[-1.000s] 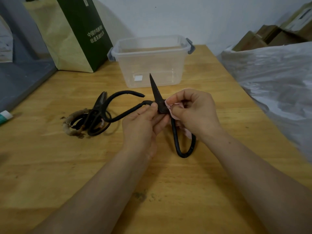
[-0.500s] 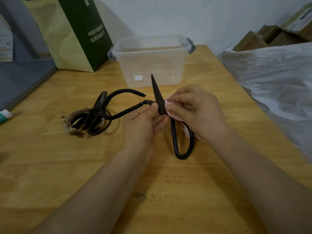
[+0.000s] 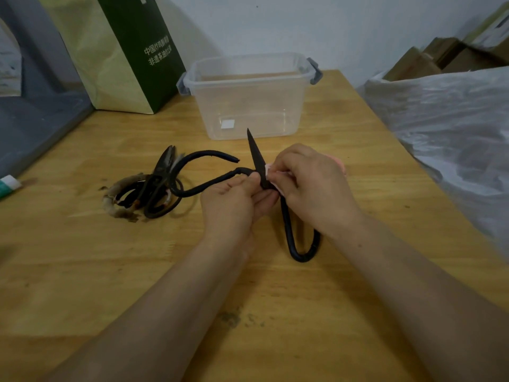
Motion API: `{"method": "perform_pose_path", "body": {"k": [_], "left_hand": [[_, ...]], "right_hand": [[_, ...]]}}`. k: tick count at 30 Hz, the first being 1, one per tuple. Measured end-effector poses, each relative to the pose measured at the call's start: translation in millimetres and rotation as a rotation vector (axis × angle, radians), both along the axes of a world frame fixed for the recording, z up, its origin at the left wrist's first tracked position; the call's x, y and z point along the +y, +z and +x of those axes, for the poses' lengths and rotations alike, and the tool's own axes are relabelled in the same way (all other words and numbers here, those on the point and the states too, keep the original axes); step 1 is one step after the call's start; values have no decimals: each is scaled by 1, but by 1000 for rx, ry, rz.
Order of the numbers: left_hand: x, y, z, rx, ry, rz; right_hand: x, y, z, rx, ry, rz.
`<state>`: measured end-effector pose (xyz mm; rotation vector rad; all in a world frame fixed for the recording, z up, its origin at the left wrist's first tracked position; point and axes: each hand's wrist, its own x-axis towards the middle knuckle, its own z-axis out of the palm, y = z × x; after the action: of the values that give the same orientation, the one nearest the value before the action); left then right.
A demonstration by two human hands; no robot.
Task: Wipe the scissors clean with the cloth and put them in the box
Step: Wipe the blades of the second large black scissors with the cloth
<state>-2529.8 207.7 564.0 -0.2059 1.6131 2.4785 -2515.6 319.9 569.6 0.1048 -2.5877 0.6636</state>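
Large black scissors [image 3: 254, 153] stand with the blade tip pointing at the box and two long loop handles spread left and toward me. My left hand [image 3: 234, 205] grips them at the pivot from the left. My right hand [image 3: 308, 186] pinches a small pink-white cloth [image 3: 271, 172] against the base of the blade from the right; most of the cloth is hidden under the fingers. A clear plastic box [image 3: 248, 100] with grey latches stands open behind the blade tip, and nothing shows inside it.
A heap of other dark, rusty scissors [image 3: 148, 191] lies on the wooden table [image 3: 82, 271] to the left. A green and gold paper bag [image 3: 121, 51] stands at the back left. White plastic sheeting [image 3: 446, 128] covers something along the right edge.
My right hand with the cloth has shifted slightly along the blade base near the pivot. The scissors and my left hand stay almost where they were.
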Motion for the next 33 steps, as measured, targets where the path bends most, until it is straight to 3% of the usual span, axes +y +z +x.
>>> {"method": "perform_pose_path", "body": {"k": [4, 10, 15, 20, 25, 30, 33], "left_hand": [[1, 1, 1, -6, 13, 7], [0, 0, 2, -27, 15, 36], [1, 0, 1, -35, 21, 24], [0, 0, 1, -55, 17, 49], [-1, -1, -3, -66, 26, 23], [-3, -2, -3, -70, 4, 31], [-1, -3, -1, -56, -1, 11]], "right_hand": [[-2, -3, -4, -7, -91, 12], [-7, -6, 0, -50, 30, 96], [-2, -6, -6, -49, -93, 88], [-4, -7, -1, -52, -14, 141], [-3, -4, -5, -46, -86, 122], [-4, -1, 4, -74, 78, 153], [-6, 1, 0, -82, 43, 133]]}}
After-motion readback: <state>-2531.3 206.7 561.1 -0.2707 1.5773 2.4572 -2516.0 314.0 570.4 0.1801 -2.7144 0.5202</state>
